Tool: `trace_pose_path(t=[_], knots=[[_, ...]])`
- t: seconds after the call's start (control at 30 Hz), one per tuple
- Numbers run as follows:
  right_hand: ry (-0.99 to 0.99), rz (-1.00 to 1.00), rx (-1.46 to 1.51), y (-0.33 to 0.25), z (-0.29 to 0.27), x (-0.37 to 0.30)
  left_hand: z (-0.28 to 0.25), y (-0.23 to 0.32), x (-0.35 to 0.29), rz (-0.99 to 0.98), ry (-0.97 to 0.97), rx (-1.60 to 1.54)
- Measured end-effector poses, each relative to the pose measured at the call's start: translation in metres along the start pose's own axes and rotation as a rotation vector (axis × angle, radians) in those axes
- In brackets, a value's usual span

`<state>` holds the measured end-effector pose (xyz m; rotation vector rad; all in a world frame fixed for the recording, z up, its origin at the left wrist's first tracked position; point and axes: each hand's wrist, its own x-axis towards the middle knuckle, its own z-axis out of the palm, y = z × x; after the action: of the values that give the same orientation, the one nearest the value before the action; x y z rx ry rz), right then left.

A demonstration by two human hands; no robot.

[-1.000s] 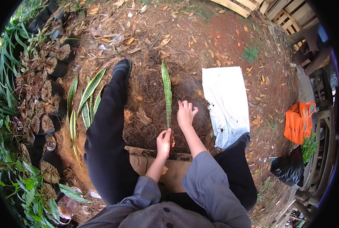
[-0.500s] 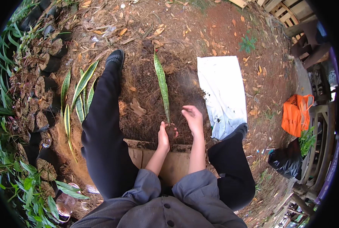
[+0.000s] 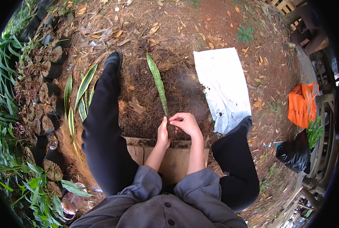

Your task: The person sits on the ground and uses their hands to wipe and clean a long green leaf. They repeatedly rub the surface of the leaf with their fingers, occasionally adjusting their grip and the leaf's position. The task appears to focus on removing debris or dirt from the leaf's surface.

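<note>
A long, mottled green snake plant leaf [image 3: 157,78] points away from me over the fibrous soil, its lower end at my hands. My left hand [image 3: 163,133] is closed round that lower end, thumb uppermost. At the same spot my right hand [image 3: 185,123] bends in from the right, thumb and forefinger pinched at the leaf's base. Whether the right fingers grip the leaf itself or some bit of root or soil is too small to tell. Beneath both hands lies dark, fibrous planting soil [image 3: 139,123] behind a wooden board [image 3: 181,161].
Yellow-edged snake plant leaves [image 3: 85,85] lie beyond my left leg. A soil-specked white sack [image 3: 222,87] is spread at the right. Farther right are an orange bag [image 3: 302,104] and a black plastic bag [image 3: 295,152]. Black plant bags [image 3: 53,70] line the left side.
My right hand has come down and left, from apart with loose fingers to a pinch at the leaf's base. The leaf has tilted slightly left; my left hand keeps its hold.
</note>
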<state>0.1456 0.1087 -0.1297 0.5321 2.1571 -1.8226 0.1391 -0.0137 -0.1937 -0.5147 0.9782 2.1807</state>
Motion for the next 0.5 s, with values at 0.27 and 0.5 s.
trace_pose_path(t=[0.27,0.5], knots=[[0.126,-0.053,-0.092,0.007,0.001,0.003,-0.012,-0.008,0.005,-0.078,-0.009,-0.056],[0.092,0.08,-0.28,0.024,-0.019,0.009,-0.002,0.0,-0.009,-0.11,-0.124,0.013]])
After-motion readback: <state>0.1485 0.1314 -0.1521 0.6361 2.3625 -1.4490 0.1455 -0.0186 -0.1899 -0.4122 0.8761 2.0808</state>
